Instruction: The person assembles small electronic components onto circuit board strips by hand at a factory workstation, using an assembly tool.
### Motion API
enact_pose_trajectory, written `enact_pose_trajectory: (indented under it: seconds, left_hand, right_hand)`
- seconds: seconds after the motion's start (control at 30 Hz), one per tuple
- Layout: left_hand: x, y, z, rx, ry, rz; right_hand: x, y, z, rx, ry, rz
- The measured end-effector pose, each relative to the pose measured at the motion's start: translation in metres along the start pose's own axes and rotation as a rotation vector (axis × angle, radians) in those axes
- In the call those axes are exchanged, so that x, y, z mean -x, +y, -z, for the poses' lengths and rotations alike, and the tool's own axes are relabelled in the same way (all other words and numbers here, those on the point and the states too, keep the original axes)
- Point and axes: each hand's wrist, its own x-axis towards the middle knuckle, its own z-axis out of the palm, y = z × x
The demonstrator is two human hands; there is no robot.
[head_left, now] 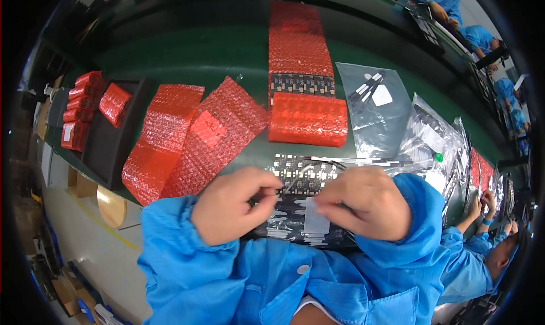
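Note:
Right in front of me lies a dark circuit board panel (284, 165) with rows of small pale parts. A thin pale strip (304, 170) lies slanted across it. My left hand (235, 203) is at the panel's left edge, thumb and forefinger curled toward each other in a pinch. Over the lower right part is my right hand (369, 203), its fingers bent together and pointing left. Whatever either pinch holds is too small to make out. Below the panel, a dark surface carries several white strips and a whitish label sheet (316, 223).
Red bubble wrap (218, 134) lies at left, beside a black tray (110, 140) with red wrapped bundles (82, 100). Beyond the panel sits a red bubble-wrap roll (308, 120) with boards. Clear bags (369, 120) lie at right. A co-worker's hands (482, 205) are farther right.

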Motion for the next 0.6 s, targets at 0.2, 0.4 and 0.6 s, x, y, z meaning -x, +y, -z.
enact_pose_trajectory:
  seconds: [0.2,0.4,0.6]
  left_hand:
    - [-0.022,-0.007,-0.021,-0.117,0.051,-0.178]
    - [-0.025,-0.016,-0.018,-0.038,0.092,-0.200]
    - [-0.026,-0.043,-0.019,-0.127,0.267,-0.122]
  right_hand:
    - [-0.016,0.031,-0.025,0.050,0.118,-0.005]
    - [-0.028,0.042,-0.021,0.077,0.063,0.131]
    - [-0.043,0.035,-0.019,0.250,0.027,0.019]
